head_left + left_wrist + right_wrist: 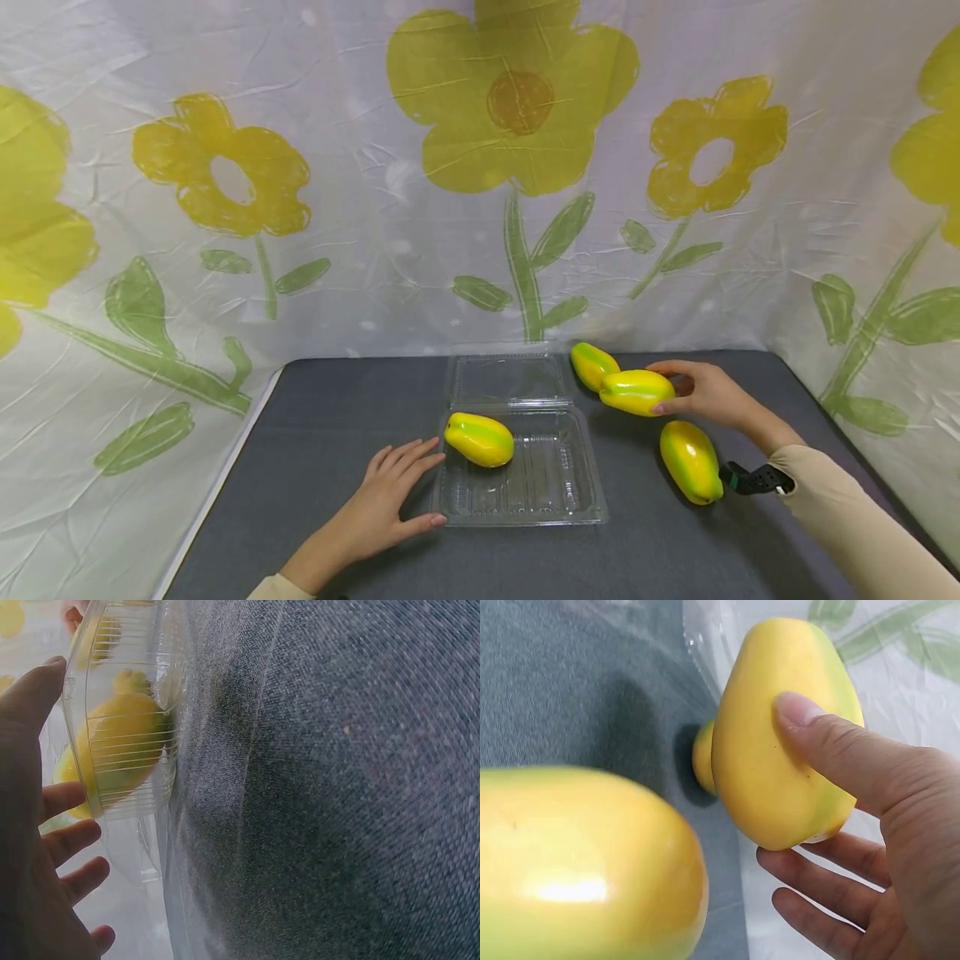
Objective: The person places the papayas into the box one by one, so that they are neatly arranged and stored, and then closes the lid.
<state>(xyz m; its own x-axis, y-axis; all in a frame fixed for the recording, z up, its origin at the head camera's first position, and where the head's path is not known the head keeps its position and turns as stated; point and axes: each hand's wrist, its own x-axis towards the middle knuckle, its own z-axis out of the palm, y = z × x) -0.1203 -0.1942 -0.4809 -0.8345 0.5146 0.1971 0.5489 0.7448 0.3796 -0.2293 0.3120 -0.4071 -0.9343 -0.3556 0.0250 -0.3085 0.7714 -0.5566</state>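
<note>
Between the thumb and fingers of my right hand [708, 395] a yellow-green papaya [637, 392] is held; the right wrist view shows this papaya [787, 735] above the table. My left hand [386, 500] has its fingers spread beside the left edge of a clear plastic clamshell box [558, 521], thumb and fingertips at the rim. Inside the box's left part lies one papaya [480, 440]. In the left wrist view that papaya [127, 742] shows through the ribbed side wall. The lid [510, 379] is folded back, away from me.
Another papaya [592, 365] lies behind the held one, right of the lid. A further papaya [690, 462] rests near my right wrist, which wears a black band [757, 479]. The dark grey table [337, 400] ends at a flower-printed curtain [360, 275].
</note>
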